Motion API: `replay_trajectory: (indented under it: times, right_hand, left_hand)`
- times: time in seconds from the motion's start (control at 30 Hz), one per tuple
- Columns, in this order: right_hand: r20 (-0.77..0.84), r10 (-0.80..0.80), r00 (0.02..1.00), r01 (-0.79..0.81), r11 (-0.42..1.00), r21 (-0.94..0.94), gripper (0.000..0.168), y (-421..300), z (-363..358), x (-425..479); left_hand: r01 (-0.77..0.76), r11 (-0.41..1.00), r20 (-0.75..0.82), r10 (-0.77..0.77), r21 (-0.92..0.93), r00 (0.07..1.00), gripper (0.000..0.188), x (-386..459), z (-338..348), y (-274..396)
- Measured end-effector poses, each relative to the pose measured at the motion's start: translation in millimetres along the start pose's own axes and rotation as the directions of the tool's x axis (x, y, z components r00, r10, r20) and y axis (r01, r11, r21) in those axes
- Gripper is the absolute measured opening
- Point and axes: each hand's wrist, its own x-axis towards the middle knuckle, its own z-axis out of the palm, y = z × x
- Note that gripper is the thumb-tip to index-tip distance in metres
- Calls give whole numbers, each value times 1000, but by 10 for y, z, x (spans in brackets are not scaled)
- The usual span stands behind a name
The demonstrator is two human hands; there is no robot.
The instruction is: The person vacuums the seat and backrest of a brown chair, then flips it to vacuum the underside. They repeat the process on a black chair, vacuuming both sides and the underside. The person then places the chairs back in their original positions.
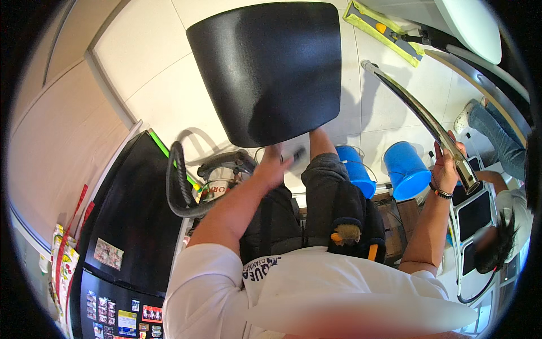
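My right hand (447, 163) grips a shiny chrome tube (417, 106), probably a vacuum wand. It slants from the floor tiles up to an open end near my wrist. My left hand (271, 169) is blurred in front of my lap, just below the near edge of a black chair seat (275, 72). A small dark object (299, 153), also blurred, is at its fingertips; whether the hand holds it is unclear. To its left stands a canister vacuum cleaner (222, 178) with a black ribbed hose (180, 182) looping up beside it.
Two blue buckets (356, 171) (406, 169) stand between my legs and right arm. A flat mop (383, 31) with a yellow-green pad lies at the upper right. A black refrigerator (135, 212) is on my left. Another person (508, 229) works at the right near a white-framed step ladder (476, 207).
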Motion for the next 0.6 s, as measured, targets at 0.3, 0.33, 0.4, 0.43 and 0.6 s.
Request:
replay_trajectory:
  times: [0.3,0.33,0.4,0.43,0.6]
  right_hand:
    - [35,7,999,-7,1000,-18,34,39,-91,0]
    - [57,1,998,0,1000,-15,35,34,-74,2]
    - [108,1,994,2,1000,-26,35,21,-52,-6]
    - [138,-5,990,9,1000,-27,35,11,-61,25]
    - [102,14,995,-9,999,-51,37,30,-118,-12]
  left_hand:
    - [325,938,-418,-344,-119,841,63,1130,-2254,-431]
    - [323,935,-447,-352,-144,822,64,1411,-2436,-556]
    - [349,922,-447,-388,-171,806,65,1823,-2499,-794]
    - [380,909,-426,-416,-172,803,64,1951,-2506,-835]
    - [457,864,-334,-503,-210,797,66,1786,-1686,-175]
